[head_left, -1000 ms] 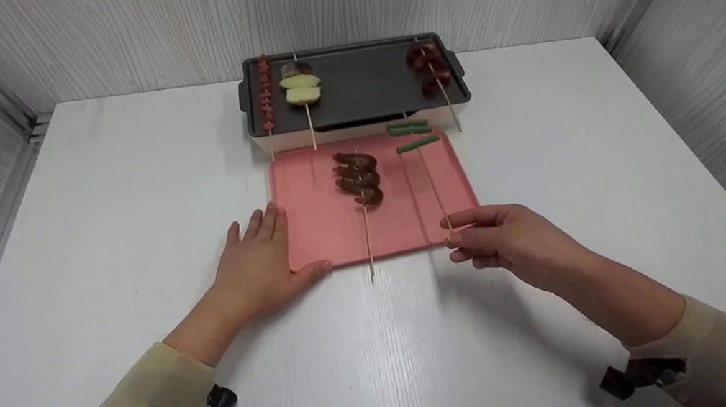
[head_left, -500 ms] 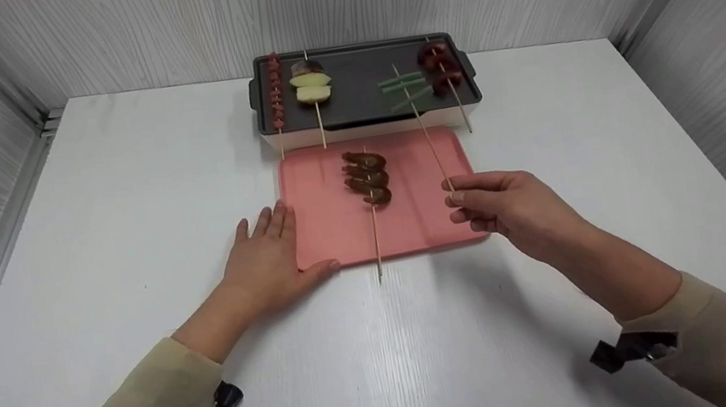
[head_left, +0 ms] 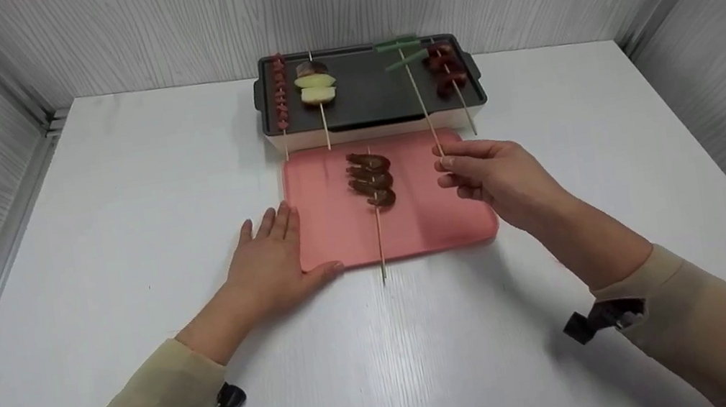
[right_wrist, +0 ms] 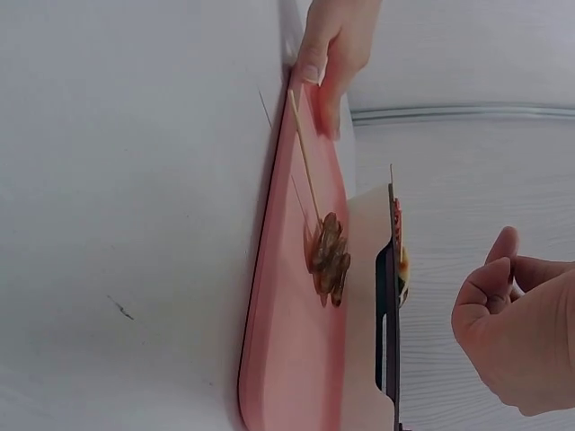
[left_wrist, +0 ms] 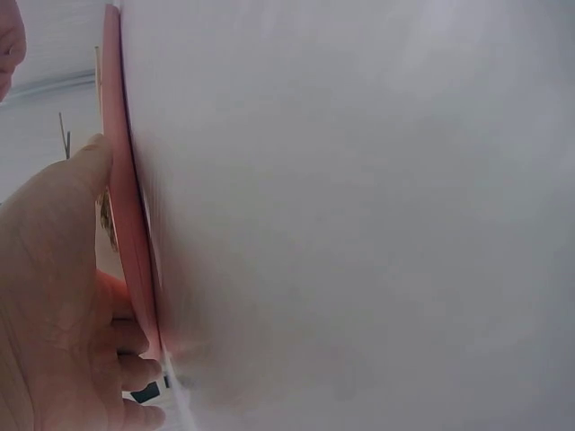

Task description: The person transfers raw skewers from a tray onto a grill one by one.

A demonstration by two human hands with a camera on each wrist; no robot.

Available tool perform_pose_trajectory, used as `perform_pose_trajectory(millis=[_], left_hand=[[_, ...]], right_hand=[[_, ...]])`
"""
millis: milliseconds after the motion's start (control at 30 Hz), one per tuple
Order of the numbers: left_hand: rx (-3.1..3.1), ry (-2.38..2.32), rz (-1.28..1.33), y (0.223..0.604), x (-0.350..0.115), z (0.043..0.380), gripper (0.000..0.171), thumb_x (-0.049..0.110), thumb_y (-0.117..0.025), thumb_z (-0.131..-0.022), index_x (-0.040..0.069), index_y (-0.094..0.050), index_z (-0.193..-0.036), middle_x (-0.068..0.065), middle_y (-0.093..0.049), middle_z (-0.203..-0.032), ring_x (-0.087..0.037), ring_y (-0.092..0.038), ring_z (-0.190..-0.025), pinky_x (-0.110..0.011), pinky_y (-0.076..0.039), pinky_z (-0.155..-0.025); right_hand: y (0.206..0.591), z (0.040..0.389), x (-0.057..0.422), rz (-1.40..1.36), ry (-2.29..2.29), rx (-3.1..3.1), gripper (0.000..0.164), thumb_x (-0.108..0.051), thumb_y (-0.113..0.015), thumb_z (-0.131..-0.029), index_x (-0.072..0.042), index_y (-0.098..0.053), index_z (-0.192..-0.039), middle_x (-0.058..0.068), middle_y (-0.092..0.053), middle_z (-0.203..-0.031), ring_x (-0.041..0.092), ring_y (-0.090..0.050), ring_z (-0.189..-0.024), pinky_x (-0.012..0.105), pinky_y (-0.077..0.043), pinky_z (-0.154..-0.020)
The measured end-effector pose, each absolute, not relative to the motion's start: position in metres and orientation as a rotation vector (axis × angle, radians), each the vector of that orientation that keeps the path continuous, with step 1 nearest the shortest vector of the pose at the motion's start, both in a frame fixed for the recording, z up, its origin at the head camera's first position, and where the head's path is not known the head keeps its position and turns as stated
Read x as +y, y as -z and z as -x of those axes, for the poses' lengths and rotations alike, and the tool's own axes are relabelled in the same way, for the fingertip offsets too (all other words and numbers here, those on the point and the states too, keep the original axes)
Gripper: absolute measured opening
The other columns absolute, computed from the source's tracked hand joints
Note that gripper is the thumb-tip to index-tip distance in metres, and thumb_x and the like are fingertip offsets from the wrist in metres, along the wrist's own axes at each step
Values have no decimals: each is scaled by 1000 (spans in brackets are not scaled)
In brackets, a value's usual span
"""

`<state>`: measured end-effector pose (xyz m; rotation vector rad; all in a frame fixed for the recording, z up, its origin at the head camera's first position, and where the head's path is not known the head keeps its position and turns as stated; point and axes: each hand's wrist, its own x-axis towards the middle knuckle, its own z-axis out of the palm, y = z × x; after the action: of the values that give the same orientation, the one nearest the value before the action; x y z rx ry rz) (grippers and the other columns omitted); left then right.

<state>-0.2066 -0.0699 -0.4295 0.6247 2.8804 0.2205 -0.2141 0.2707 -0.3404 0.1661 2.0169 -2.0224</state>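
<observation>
My right hand (head_left: 493, 175) pinches the lower end of a skewer of green bean-like sticks (head_left: 406, 60) between thumb and fingers. Those green sticks hang above the right part of the black grill plate (head_left: 366, 86), left of a skewer of dark red curled pieces (head_left: 448, 66). At the near left corner of a pink tray (head_left: 332, 237), my left hand (head_left: 268, 269) rests with straight, spread fingers; its thumb lies along the near edge. A skewer of brown, shrimp-like pieces (head_left: 372, 180) lies on the tray, its stick jutting past the near edge.
On the grill's left side lie a skewer of small red pieces (head_left: 280, 96) and one of pale yellow slices with a darker piece (head_left: 317, 87). Their sticks overhang the front edge. Pale wood-grain walls (head_left: 162, 39) enclose the white table (head_left: 115, 199).
My right hand has moved away from me, carrying the green skewer from over the tray to over the grill plate. My left hand has stayed at the tray's corner.
</observation>
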Motion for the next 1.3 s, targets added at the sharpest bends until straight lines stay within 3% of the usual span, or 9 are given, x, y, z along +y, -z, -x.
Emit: perform_pose_trajectory(millis=[633,767,1100,1300], left_hand=[[2898,-236,-627,430,-70,206,116,81,-43,-97,-10,-19,-164,-29,-19,-171,-47,-19,-159,-66,-15,-125],[2898,-243,-645,429,-70,205,115,81,-43,-98,-11,-21,-164,-29,-20,-171,-47,-20,-158,-67,-16,-125],[2887,-225,-630,431,-70,206,116,82,-41,-97,-10,-18,-164,-28,-18,-172,-46,-18,-159,-66,-14,-125],[2892,-225,-633,431,-70,206,117,82,-41,-97,-10,-18,-164,-28,-18,-172,-46,-18,-159,-67,-15,-125]], right_hand=[[360,274,261,-387,2106,1970,34,-10,-60,-109,-1,-62,-142,8,-71,-109,11,-65,-89,23,-49,-75],[365,282,262,-410,2106,1958,33,-9,-60,-109,0,-60,-140,5,-72,-100,10,-65,-87,22,-47,-74],[372,295,259,-428,2101,1983,16,-10,-60,-109,-2,-67,-121,4,-71,-89,13,-62,-85,25,-45,-73],[374,300,257,-461,2095,1978,24,-9,-58,-109,-1,-63,-131,3,-72,-87,12,-65,-84,24,-45,-72]])
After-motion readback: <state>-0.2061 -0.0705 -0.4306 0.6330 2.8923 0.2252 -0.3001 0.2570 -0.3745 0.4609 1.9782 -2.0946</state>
